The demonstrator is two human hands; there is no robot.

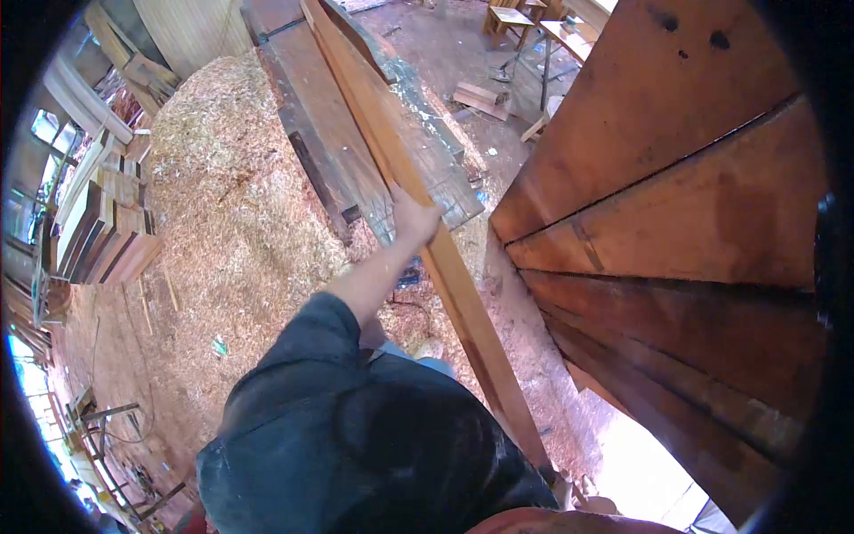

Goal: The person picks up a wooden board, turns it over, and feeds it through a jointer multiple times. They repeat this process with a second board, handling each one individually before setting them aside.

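A long wooden beam runs from the bench at the top down past my right side. My left hand grips it about midway, with the fingers wrapped over its side. Close to my body, at the beam's near end, my right hand shows only in part and appears closed around the wood. The beam's far part lies along a long, worn bench that looks like a planer bed.
Wood shavings are heaped left of the bench. Stacked thick boards stand at far left. Large upright wooden panels rise close on the right. Offcuts and a small stool are on the floor beyond.
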